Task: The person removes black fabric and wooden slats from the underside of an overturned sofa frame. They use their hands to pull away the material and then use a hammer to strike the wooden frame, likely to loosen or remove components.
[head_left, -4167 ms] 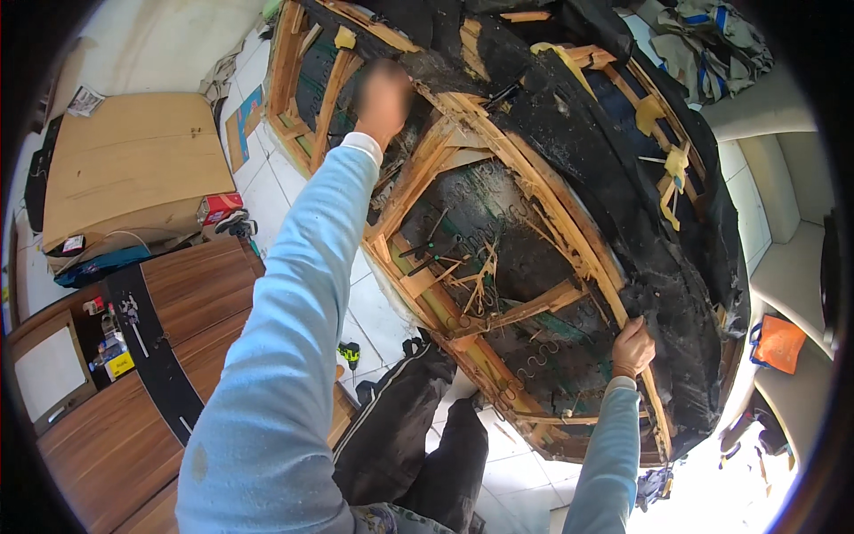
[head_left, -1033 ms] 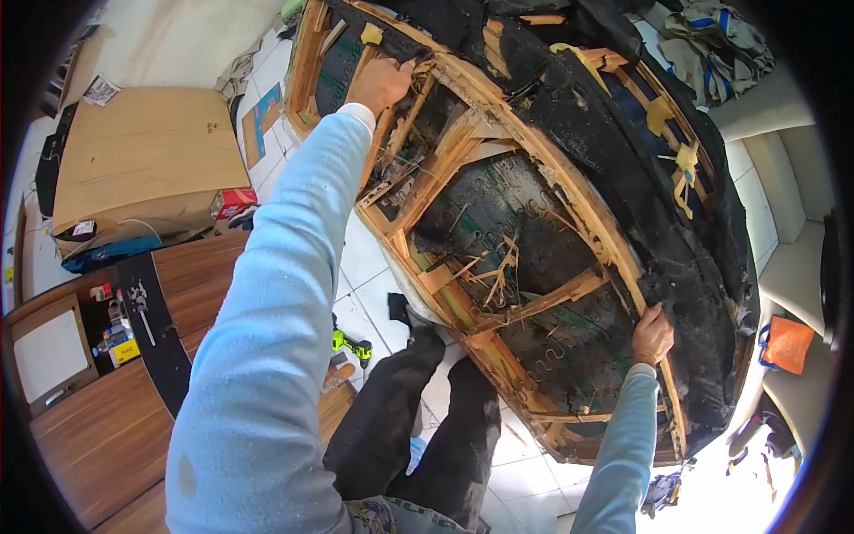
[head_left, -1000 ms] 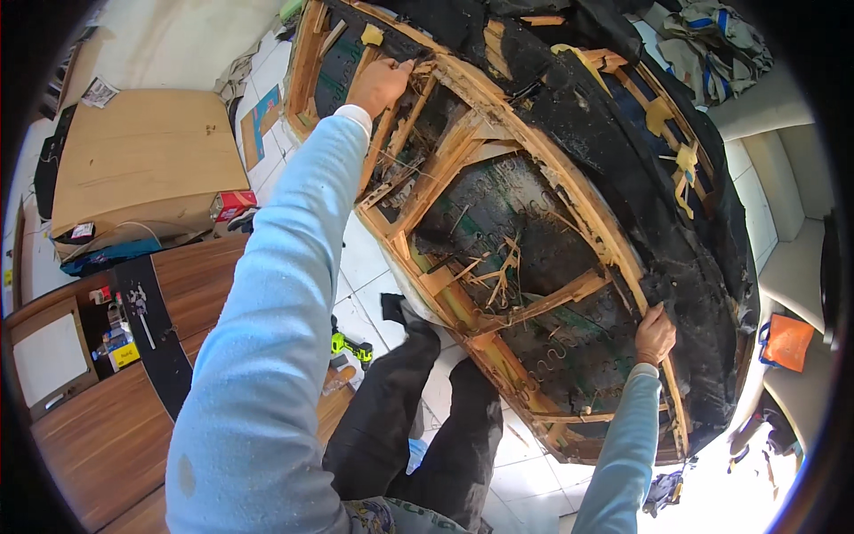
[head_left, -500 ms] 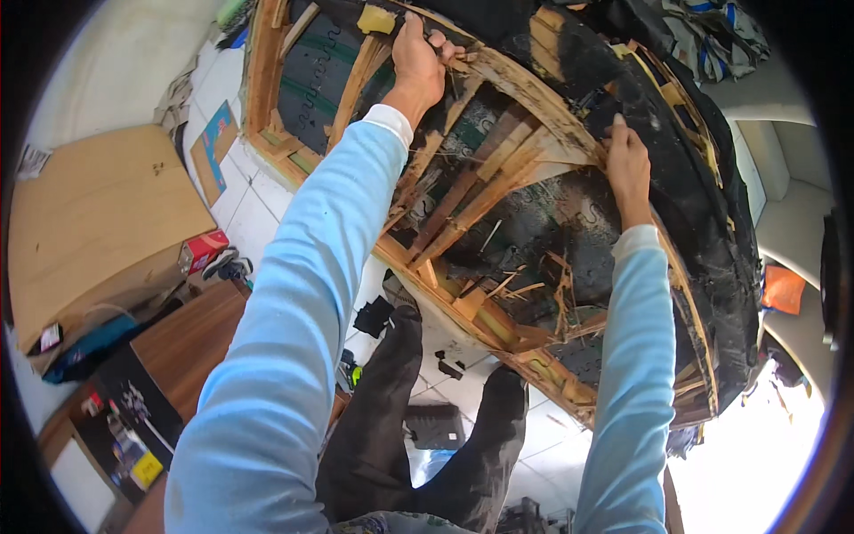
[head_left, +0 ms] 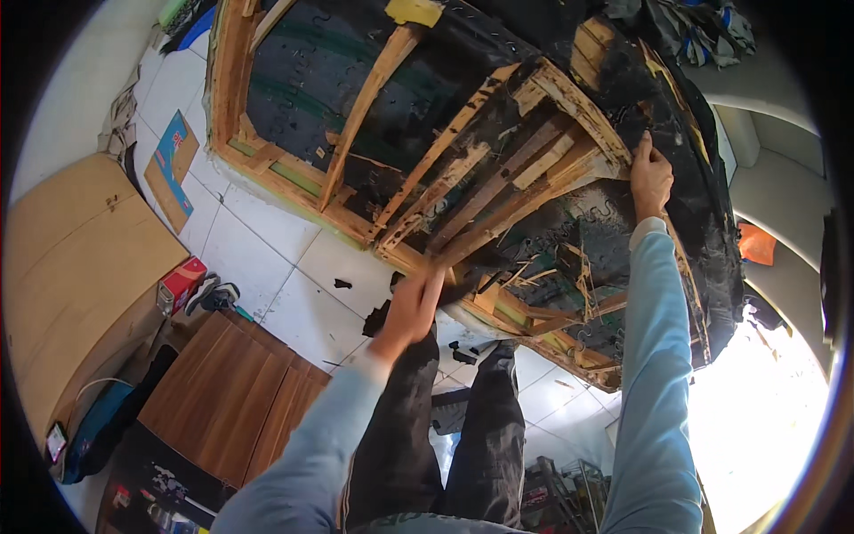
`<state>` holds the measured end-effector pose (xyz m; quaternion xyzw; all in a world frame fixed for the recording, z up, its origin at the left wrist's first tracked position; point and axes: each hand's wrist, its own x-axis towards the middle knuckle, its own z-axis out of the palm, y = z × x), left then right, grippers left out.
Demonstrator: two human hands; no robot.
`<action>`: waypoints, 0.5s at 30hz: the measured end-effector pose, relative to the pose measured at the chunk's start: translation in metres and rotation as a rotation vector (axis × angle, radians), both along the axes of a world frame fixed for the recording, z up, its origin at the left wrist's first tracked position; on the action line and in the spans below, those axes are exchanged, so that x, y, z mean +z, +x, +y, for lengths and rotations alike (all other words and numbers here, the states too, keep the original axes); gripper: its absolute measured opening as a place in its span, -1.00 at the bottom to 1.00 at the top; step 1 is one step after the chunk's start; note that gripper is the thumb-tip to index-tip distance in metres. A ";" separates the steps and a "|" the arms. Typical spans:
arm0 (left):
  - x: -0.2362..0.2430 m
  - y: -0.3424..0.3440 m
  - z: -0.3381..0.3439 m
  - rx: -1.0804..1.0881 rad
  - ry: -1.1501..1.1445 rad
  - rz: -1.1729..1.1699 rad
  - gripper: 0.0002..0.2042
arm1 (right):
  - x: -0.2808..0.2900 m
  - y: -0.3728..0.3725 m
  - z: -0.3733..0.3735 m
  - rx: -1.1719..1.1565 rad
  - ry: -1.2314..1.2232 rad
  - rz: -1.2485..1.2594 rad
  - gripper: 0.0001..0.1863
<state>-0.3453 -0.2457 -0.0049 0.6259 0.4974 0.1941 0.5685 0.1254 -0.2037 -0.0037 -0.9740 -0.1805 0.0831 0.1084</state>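
An overturned sofa frame (head_left: 365, 116) of rough wood leans in front of me, its underside showing slats, zigzag springs and torn black lining (head_left: 569, 209). My right hand (head_left: 653, 181) is closed on the frame's curved upper rail, where black cloth covers the outer side. My left hand (head_left: 411, 307) is low, beside the near bottom rail (head_left: 405, 258), and slightly smeared by motion. Its fingers look closed together, with a dark blurred strip beside them that I cannot identify. Splintered wood (head_left: 578, 271) hangs inside the right part of the frame.
Brown wooden furniture (head_left: 209, 392) stands at the lower left, near a red box (head_left: 181, 283) and a large tan panel (head_left: 89, 240). Black scraps (head_left: 463, 354) lie on the white floor tiles (head_left: 307, 307) near my legs. A pale sofa (head_left: 774, 160) is at the far right.
My left hand has let go of the upper rail and dropped down toward the bottom rail. My right hand stays on the rail. My view has shifted, and the frame appears slightly higher.
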 end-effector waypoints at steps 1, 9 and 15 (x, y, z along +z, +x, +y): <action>-0.011 -0.057 -0.045 -0.116 -0.244 0.167 -0.64 | -0.006 -0.001 -0.001 0.018 -0.023 0.002 -0.22; -0.016 -0.111 -0.063 0.770 -0.655 -0.072 -0.78 | 0.006 -0.010 -0.006 0.128 0.342 -0.056 -0.38; 0.024 0.062 -0.062 -0.386 -0.418 -0.174 -0.43 | 0.070 -0.170 -0.076 0.614 0.544 -0.078 -0.73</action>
